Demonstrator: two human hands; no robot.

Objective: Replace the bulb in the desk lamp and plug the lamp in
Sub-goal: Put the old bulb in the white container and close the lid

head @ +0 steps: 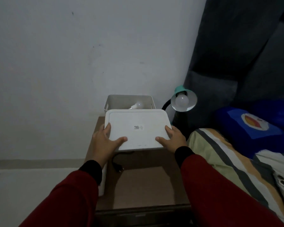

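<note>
A white lid (138, 128) is held flat above the brown bedside table (143, 182). My left hand (105, 141) grips its left edge and my right hand (172, 138) grips its right edge. Behind it stands an open white box (129, 99) with a spare bulb (137, 105) lying inside. To the right, a teal desk lamp (184, 99) on a black gooseneck faces me, with a white bulb (181, 101) in its socket. The lamp's black plug (119, 168) lies loose on the table under the lid.
A pale wall stands behind the table. A bed with a striped sheet (228, 161) and a blue pillow (256, 125) lies at the right, against a dark padded headboard (236, 54). A white object (102, 181) stands by the table's left side.
</note>
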